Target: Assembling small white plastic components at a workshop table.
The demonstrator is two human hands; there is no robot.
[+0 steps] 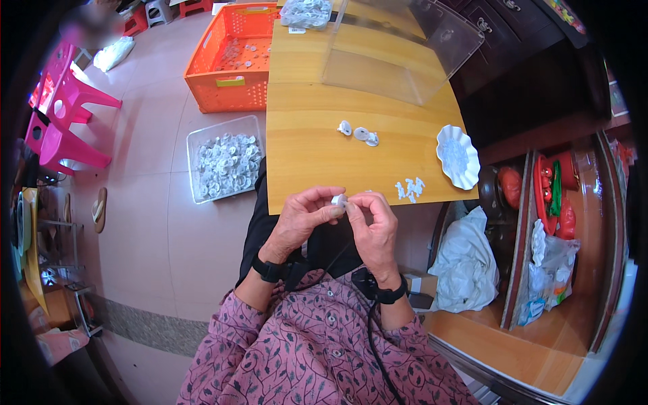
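Observation:
Over the near edge of the wooden table (304,155), my left hand (302,214) pinches a small white plastic part (339,200). My right hand (371,219) meets it from the other side, its thumb and forefinger closed on the same part. Farther up the tabletop lie a few round white pieces (362,133). To the right of my hands is a small heap of white plastic bits (410,190). A white scalloped dish (472,174) with clear bits in it stands by the table's right edge.
A clear bin (192,177) full of round white parts stands on the floor at left, below an orange crate (202,88). On the table's far side are a transparent box (371,82) and a filled clear tub (305,13). Shelves with bags (466,263) stand right.

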